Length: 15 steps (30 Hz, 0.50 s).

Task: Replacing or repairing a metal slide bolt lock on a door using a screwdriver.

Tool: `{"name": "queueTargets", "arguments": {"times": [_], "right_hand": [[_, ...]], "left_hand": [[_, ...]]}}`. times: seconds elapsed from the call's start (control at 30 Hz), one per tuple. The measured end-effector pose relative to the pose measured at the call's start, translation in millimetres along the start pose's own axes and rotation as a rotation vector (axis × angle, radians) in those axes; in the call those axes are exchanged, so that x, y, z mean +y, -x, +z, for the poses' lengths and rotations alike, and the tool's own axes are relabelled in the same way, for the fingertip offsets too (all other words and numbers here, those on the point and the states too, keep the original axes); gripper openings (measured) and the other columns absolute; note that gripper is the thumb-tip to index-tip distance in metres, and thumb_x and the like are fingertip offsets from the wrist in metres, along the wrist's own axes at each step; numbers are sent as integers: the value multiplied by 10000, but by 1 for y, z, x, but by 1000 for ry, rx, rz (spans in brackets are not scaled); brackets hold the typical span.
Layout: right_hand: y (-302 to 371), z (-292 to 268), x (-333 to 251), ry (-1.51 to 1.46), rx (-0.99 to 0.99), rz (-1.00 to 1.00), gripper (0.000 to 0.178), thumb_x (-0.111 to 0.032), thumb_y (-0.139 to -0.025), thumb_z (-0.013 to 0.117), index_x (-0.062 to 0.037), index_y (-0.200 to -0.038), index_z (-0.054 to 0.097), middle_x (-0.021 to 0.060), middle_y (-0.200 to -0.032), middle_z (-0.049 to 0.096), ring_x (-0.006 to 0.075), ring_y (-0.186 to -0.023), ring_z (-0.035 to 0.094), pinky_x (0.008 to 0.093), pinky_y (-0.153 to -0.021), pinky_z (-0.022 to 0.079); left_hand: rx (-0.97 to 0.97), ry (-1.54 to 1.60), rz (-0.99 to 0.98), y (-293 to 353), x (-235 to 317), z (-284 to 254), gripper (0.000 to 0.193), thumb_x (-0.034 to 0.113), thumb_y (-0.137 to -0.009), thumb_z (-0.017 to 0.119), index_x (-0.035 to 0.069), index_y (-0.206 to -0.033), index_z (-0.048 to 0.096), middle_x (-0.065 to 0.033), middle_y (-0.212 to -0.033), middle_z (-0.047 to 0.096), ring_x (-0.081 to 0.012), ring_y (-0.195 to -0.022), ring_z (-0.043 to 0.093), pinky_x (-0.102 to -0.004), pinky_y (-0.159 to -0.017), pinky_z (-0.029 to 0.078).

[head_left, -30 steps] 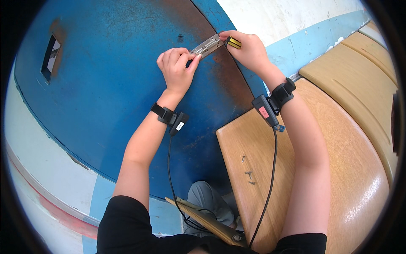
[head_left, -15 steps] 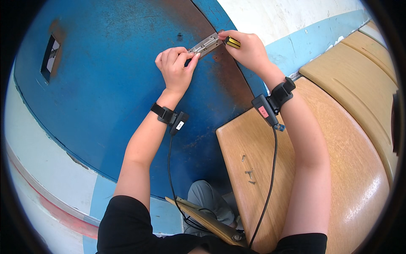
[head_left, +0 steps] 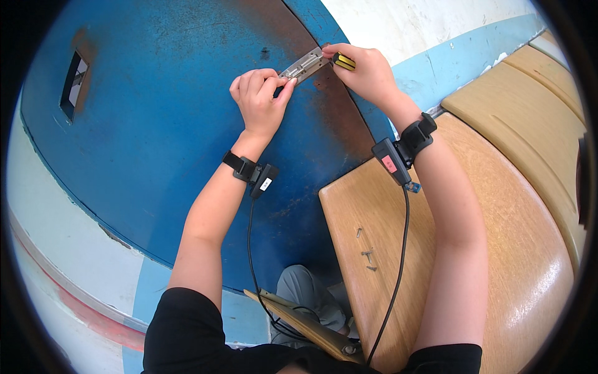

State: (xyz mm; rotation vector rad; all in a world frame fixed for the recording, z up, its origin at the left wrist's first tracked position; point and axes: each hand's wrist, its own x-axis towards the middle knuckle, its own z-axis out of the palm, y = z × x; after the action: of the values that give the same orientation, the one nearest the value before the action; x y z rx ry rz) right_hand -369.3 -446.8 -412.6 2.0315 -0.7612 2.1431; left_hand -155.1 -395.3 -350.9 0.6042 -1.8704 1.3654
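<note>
The glossy, light-brown wooden surface (head_left: 520, 258) sloped away toward the right; several small metal screws (head_left: 367, 254) lay scattered near its left edge.

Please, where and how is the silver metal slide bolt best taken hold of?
Probably by the lower-left end of the silver metal slide bolt, from the left, where the bare left hand pinches it: its shape is long, narrow and slanted, and the bare right hand, holding a yellow-and-black tool handle, crowds the upper-right end.
</note>
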Motion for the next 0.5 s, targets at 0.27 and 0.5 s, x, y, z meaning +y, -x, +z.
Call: {"name": "queueTargets", "arguments": {"times": [0.27, 0.5], "right_hand": [[2, -4, -1, 104, -21, -66, 268, -152, -816, 641, -183, -1074, 708, 61, -909, 718, 264, -813, 684, 358, -704, 552], [3, -4, -6, 167, 16, -209, 262, -141, -826, 663, -173, -1081, 714, -13, -1049, 704, 217, -808, 686, 317, -704, 562]], "left_hand": [[-1, -6, 1, 0, 1, 0, 182, 215, -721, 825, 164, -723, 651, 44, -870, 622, -166, -908, 565, -346, -855, 326], [15, 11, 9, 0, -1, 1, 186, 212, -714, 830, 158, -723, 653, 41, -870, 627, -169, -910, 569, -348, -854, 328]]}}
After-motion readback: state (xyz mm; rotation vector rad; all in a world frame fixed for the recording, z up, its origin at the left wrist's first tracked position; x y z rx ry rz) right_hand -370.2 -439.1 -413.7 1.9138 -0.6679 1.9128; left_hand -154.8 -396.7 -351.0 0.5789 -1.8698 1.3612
